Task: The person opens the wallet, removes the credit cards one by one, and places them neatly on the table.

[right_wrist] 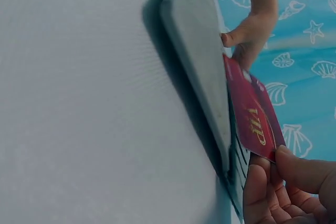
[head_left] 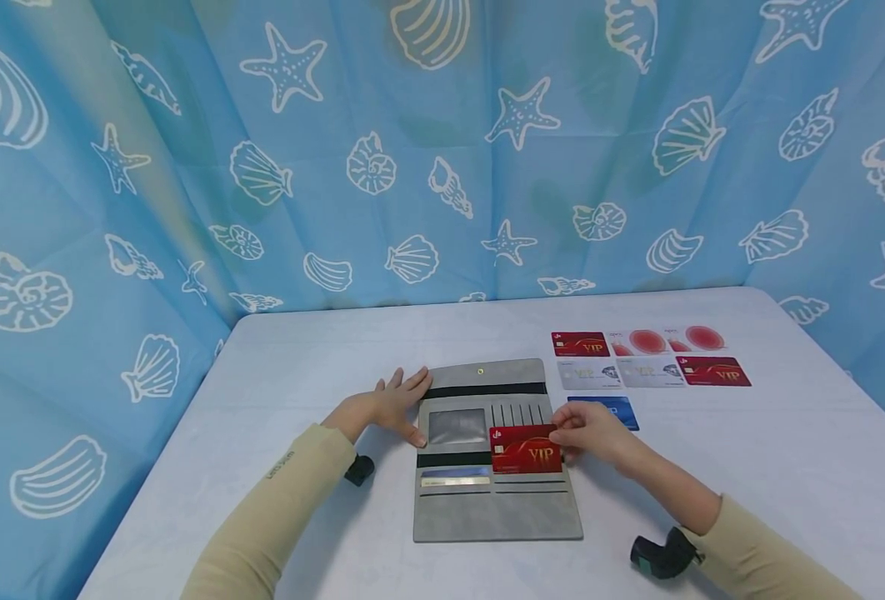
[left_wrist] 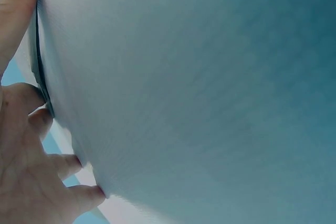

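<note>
A grey wallet [head_left: 497, 518] lies unfolded on the white table, with card slots, a clear window and dark bands. My right hand [head_left: 592, 435] pinches a red VIP card [head_left: 527, 450] by its right end, between thumb and fingers. The card overlaps the right-hand slots of the wallet's lower half; in the right wrist view it tilts up from the wallet's surface. At the wallet's upper left edge, my left hand [head_left: 390, 407] rests with fingers spread, thumb and fingertips touching the edge. One card [head_left: 455, 477] sits in a lower left slot, its top strip showing.
To the wallet's right lie several cards: a red VIP card [head_left: 580, 344], white cards with red circles, silver cards [head_left: 650, 372], another red one, and a blue card [head_left: 613, 410] partly behind my right hand. A blue shell-print curtain [head_left: 412, 167] hangs behind the table.
</note>
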Available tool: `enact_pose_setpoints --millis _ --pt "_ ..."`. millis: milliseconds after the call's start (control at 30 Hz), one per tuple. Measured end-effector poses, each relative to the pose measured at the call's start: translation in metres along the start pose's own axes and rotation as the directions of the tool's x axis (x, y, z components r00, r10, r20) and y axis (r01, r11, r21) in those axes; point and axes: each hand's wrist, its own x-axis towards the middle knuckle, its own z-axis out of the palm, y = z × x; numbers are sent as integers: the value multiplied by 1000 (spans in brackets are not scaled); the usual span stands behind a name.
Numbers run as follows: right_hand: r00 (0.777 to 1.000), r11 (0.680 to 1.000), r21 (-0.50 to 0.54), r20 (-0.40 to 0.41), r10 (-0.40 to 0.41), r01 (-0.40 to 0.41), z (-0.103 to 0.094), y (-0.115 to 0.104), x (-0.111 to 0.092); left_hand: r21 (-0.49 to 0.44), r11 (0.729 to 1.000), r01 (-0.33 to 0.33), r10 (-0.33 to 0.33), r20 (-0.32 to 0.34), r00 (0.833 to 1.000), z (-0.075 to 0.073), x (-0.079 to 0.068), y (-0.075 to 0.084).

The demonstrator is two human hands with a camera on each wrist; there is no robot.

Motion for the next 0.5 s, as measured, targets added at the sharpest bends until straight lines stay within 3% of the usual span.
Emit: enact_pose_setpoints --millis 500 --pt "999 1000 1 -30 24 -24 -23 -5 3 9 1000 6 -6 -1 1000 1 1 -1"
